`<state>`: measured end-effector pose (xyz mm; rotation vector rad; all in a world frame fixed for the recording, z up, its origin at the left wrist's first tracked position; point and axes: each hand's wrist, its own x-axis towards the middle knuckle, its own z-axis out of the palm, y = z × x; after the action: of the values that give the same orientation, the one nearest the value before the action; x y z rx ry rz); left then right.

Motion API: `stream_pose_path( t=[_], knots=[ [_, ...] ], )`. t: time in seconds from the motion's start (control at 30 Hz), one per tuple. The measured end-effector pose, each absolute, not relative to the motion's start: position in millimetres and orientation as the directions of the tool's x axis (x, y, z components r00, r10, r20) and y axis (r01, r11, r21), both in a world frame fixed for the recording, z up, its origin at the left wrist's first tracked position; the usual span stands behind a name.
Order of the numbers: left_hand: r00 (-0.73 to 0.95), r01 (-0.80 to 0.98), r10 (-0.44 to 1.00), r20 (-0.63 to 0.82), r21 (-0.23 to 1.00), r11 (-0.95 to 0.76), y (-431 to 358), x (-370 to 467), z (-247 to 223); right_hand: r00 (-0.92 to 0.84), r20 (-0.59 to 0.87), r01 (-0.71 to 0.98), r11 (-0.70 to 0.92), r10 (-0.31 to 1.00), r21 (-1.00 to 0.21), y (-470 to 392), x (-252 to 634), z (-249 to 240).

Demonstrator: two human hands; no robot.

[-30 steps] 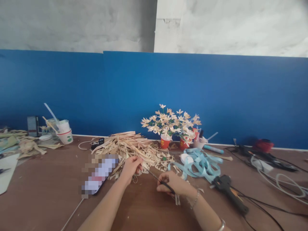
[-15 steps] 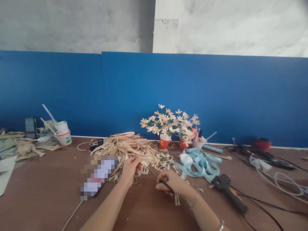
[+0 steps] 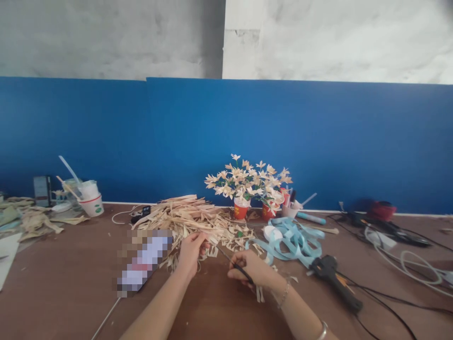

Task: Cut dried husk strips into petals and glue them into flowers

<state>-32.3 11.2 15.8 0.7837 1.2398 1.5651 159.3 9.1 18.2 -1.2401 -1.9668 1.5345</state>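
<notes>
My left hand [image 3: 193,251] is closed in a pinch on a pale dried husk strip [image 3: 213,236] at the front of the husk pile. In my right hand [image 3: 249,269] is a pair of scissors [image 3: 242,273] with dark handles; the blades point up and left, close to the strip's end. Whether the blades touch the strip I cannot make out. Behind both hands spreads the pile of dried husk strips [image 3: 187,212], with small cut scraps along its right side. A few pale scraps [image 3: 260,293] hang or lie by my right wrist.
Flowers [image 3: 244,182] stand in red cups behind the pile. Light blue ribbon [image 3: 293,241] lies tangled right of it. A glue gun [image 3: 336,283] with cables lies at right, a phone [image 3: 145,264] at left. White cups [image 3: 92,204] holding sticks stand far left, before a blue partition [image 3: 283,123].
The whole view has shifted very slightly. Both hands keep nearly the same place and grip, the scissors still beside the husk strip.
</notes>
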Motion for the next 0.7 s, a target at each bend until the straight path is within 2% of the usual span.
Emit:
stream_pose_path(
  t=[0.13, 0.7],
  knots=[
    [-0.366, -0.377, 0.924, -0.111, 0.925, -0.039, 8.9, -28.7, 17.6, -0.538, -0.209, 0.401, 0.03, 0.817, -0.916, 8.6, 156.4, 18.2],
    [-0.349, -0.549, 0.912, -0.218, 0.836, -0.01, 6.3, -20.7, 14.1, -0.533, -0.181, 0.338, 0.012, 0.826, -0.941, 9.5, 152.8, 13.6]
  ],
)
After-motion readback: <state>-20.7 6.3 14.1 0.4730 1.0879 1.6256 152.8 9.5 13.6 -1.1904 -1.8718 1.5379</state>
